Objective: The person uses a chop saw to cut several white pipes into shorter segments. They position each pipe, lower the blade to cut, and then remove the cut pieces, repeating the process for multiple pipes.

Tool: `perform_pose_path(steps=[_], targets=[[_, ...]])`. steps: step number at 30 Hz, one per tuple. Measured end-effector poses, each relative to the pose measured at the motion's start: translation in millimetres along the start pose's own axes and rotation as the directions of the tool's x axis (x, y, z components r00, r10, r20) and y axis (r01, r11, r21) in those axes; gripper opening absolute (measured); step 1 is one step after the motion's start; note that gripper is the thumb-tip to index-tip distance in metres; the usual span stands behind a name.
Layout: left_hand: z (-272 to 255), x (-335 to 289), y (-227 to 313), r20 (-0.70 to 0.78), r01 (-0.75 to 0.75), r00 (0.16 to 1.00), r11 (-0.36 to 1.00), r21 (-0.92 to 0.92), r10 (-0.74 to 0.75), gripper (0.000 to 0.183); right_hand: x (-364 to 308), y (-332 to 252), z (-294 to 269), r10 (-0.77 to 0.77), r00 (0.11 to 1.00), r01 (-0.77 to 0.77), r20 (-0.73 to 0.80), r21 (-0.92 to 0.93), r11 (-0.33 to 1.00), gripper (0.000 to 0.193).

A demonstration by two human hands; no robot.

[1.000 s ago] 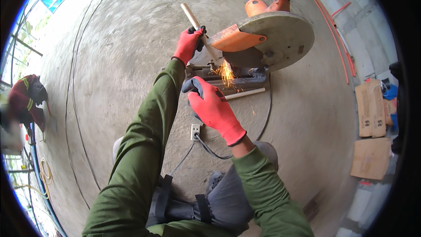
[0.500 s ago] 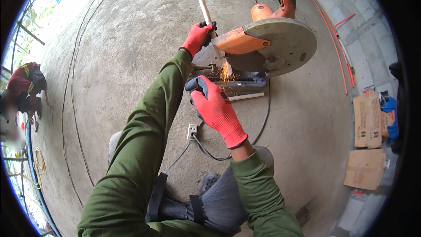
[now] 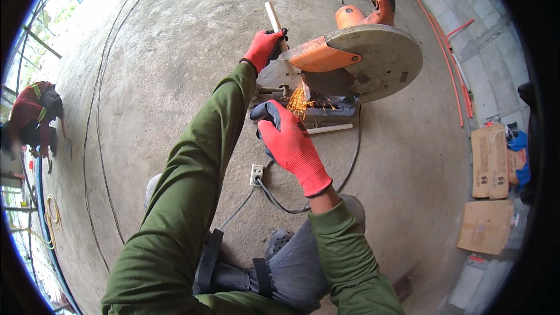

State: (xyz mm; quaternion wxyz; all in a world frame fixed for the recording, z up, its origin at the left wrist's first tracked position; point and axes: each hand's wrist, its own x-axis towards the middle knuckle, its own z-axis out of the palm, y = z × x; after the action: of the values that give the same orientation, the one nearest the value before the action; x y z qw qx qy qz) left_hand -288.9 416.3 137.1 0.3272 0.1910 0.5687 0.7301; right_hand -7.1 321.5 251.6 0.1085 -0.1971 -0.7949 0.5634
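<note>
My left hand (image 3: 265,48), in a red glove with dark fingers, is closed around a whitish pipe (image 3: 272,16) that points up and away. The pipe's near end meets the disc of an orange and grey cut-off saw (image 3: 373,52). Orange sparks (image 3: 298,104) spray down onto the saw's dark base (image 3: 329,115). Nearer to me, my right hand (image 3: 289,140) wears the same kind of glove and hovers just short of the base. Its fingers are curled inward; whatever they may hold is hidden. A second whitish pipe (image 3: 331,129) lies beside the base.
A white power socket (image 3: 256,175) with a plugged-in grey cord lies on the concrete floor (image 3: 169,70) between me and the saw. Long black cables (image 3: 96,93) run along the left. A person (image 3: 36,114) bends at far left. Cardboard boxes (image 3: 485,227) and red rods (image 3: 446,58) line the right wall.
The sparks have grown and spread wider over the saw's base. Both hands keep nearly the same place, with the pipe still held at the disc.
</note>
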Motion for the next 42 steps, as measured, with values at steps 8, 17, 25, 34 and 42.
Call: perform_pose_path(steps=[8,17,25,34,42], targets=[[-7,5,-10,-0.014,0.052,0.999,0.999,0.004,-0.052,0.034,0,-3,1,0.021,1.0,-0.021,0.007,0.026,0.999,0.024],[1,-27,-4,0.213,-0.055,0.976,0.998,-0.006,0.055,0.026,-2,-8,-4,0.024,1.0,-0.024,0.007,0.002,1.0,0.021],[-1,-56,-22,0.12,-0.252,0.96,0.967,-0.028,0.254,0.016,0,4,2,-0.049,0.999,0.048,-0.02,-0.043,0.998,0.019],[-3,-71,-26,0.019,-0.254,0.967,0.966,-0.036,0.255,0.018,-2,-4,-3,0.011,1.0,-0.011,0.011,-0.034,0.999,0.018],[-2,-67,-22,0.006,-0.226,0.974,0.974,-0.031,0.226,0.016,-4,-3,-1,-0.003,1.0,0.002,-0.004,-0.072,0.997,0.016]])
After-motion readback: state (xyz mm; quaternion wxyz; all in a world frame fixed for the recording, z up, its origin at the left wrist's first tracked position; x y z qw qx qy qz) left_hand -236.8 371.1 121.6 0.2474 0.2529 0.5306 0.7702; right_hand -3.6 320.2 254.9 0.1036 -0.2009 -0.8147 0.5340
